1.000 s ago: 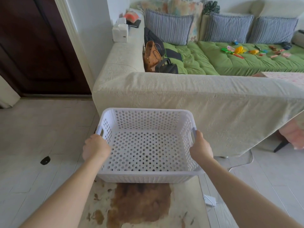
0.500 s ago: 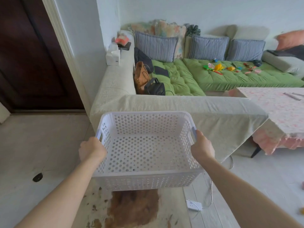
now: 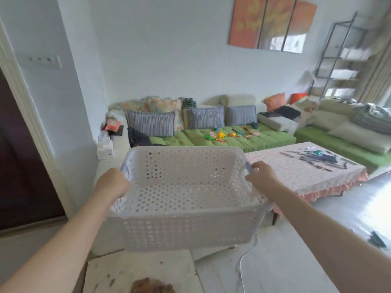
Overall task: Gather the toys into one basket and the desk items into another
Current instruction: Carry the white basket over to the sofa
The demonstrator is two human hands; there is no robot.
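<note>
**Basket up in both hands, toys and desk items well ahead**

Right at the bottom edge, a stained white surface [image 3: 139, 269], and both forearms reaching out over it. The left hand [image 3: 112, 182] is balled tight on the left rim of the white perforated basket [image 3: 186, 225], fingers curled round the handle there. The right hand [image 3: 261, 176] matches it on the other side, fingers wrapped over the grey handle, fingertips just showing on top. The basket hangs in the air between them, near wall facing us, held above the far end of that stained surface.

Down on the floor to the right, a white cable [image 3: 243, 256] snakes along.

Past the right hand, a table [image 3: 285, 168] under a pink flowered cloth, with the desk items [image 3: 319, 157] spread across its far part; too blurred to name one by one.

Further back, the green sofa [image 3: 264, 142], with bright plastic toys [image 3: 222, 135] scattered on the seat, well apart from the basket. Striped cushions [image 3: 151, 123] line its back. On the wall above, orange paintings [image 3: 270, 24].
</note>
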